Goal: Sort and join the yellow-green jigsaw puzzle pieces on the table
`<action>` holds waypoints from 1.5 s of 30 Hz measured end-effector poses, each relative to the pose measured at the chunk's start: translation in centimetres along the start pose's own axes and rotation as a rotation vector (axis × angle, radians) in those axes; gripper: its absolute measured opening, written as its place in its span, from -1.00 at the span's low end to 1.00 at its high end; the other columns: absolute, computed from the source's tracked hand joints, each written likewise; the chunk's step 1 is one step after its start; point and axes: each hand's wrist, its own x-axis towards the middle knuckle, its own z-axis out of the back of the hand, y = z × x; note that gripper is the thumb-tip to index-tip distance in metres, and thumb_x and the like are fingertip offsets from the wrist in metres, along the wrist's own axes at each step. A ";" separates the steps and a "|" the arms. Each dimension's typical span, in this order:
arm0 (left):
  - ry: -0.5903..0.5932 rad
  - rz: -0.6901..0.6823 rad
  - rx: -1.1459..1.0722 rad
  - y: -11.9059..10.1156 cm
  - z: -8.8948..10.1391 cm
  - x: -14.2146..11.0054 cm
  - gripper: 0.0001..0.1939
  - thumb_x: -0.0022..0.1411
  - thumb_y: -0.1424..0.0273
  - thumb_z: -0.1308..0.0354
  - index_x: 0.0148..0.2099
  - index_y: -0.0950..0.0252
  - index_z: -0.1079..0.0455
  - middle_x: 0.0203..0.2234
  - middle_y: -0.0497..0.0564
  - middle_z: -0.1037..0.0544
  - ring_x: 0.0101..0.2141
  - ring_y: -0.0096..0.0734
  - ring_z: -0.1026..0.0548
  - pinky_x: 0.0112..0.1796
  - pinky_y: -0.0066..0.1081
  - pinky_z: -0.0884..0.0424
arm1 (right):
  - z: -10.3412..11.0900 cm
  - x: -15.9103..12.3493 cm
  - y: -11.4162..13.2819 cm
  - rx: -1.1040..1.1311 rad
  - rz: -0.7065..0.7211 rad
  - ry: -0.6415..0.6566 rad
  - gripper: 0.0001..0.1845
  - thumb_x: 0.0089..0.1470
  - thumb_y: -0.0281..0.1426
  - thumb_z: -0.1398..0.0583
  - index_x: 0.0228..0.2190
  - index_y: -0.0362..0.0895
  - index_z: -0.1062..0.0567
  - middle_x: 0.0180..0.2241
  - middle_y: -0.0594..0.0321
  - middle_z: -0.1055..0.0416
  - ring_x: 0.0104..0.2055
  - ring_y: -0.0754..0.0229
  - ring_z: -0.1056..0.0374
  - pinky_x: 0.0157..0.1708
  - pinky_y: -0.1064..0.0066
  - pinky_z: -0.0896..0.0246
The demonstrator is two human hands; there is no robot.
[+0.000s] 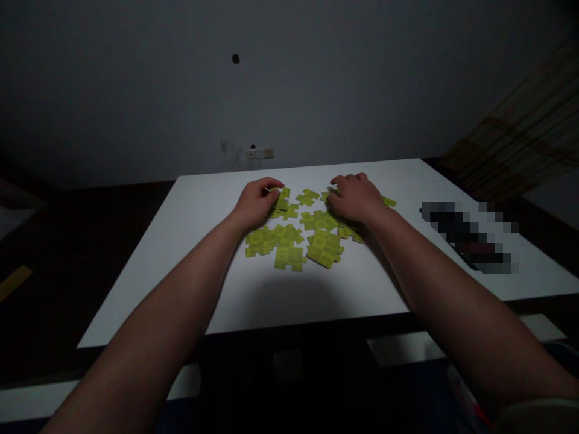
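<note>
Yellow-green jigsaw puzzle pieces [289, 238] lie in a loose scatter on a white table [181, 289], some overlapping in small stacks. My left hand [256, 202] pinches a puzzle piece [282, 200] between its fingertips, at the left side of the pile. My right hand [355, 198] rests palm down on the pile's far right part, with its fingers over a piece [326, 198] partly hidden beneath them. Other pieces under that hand are hidden.
A pixelated, blurred object [470, 238] lies on the table's right side. A wall with a small socket panel [260, 153] stands behind the table. Dark floor surrounds the table, and a striped curtain [511, 126] hangs at the right.
</note>
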 end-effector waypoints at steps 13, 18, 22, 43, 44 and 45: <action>0.023 0.010 0.052 0.0 -0.1 -0.2 -0.75 0.32 0.33 -0.33 0.00 0.22 -0.71 -0.29 0.04 -0.68 -0.30 -0.27 -0.52 -0.15 -0.23 -0.47 | -0.5 0.4 -0.3 0.140 -0.035 0.005 -0.39 0.22 -0.19 -0.39 0.24 -0.13 -0.58 0.20 -0.17 -0.58 0.24 -0.34 -0.46 0.20 -0.08 -0.42; 0.027 0.010 0.070 -0.1 -0.1 -0.2 -0.74 0.33 0.31 -0.30 0.00 0.24 -0.71 -0.20 0.09 -0.72 -0.23 -0.22 -0.57 -0.05 -0.18 -0.50 | -0.4 0.4 0.3 0.181 -0.076 -0.013 -0.38 0.24 -0.21 -0.36 0.27 -0.12 -0.56 0.15 -0.14 -0.63 0.13 -0.29 -0.55 0.07 0.03 -0.44; 0.036 0.011 0.091 -0.5 0.0 -0.3 -0.73 0.34 0.31 -0.29 0.01 0.23 -0.71 -0.18 0.10 -0.73 -0.20 -0.20 -0.58 -0.02 -0.16 -0.51 | 0.0 0.1 0.9 0.188 -0.103 -0.042 -0.53 0.27 -0.23 -0.31 0.16 -0.10 -0.63 0.10 -0.11 -0.65 0.09 -0.27 -0.55 0.02 0.06 -0.41; 0.052 -0.029 0.163 -2.0 -0.2 -0.6 -0.72 0.33 0.30 -0.29 0.00 0.29 -0.70 -0.19 0.11 -0.74 -0.26 -0.25 -0.56 -0.14 -0.25 -0.51 | 0.7 -0.7 3.1 0.810 0.049 -0.045 -0.53 0.15 0.06 -0.39 -0.27 -0.12 -0.74 -0.44 0.19 -0.53 -0.38 0.12 -0.33 -0.35 0.25 -0.13; 0.051 -0.027 0.166 -1.9 -0.2 -0.6 -0.72 0.33 0.30 -0.29 -0.01 0.29 -0.70 -0.19 0.11 -0.74 -0.26 -0.26 -0.56 -0.15 -0.26 -0.51 | 0.7 -0.7 3.1 0.803 0.052 -0.037 -0.53 0.15 0.06 -0.39 -0.27 -0.11 -0.73 -0.45 0.20 -0.52 -0.39 0.12 -0.32 -0.35 0.25 -0.12; 0.051 -0.025 0.167 -1.9 -0.2 -0.6 -0.72 0.33 0.30 -0.29 -0.01 0.29 -0.70 -0.19 0.11 -0.74 -0.26 -0.26 -0.56 -0.16 -0.26 -0.50 | 0.6 -0.7 3.1 0.797 0.053 -0.032 -0.54 0.16 0.05 -0.39 -0.28 -0.11 -0.72 -0.46 0.21 -0.50 -0.40 0.13 -0.31 -0.35 0.25 -0.12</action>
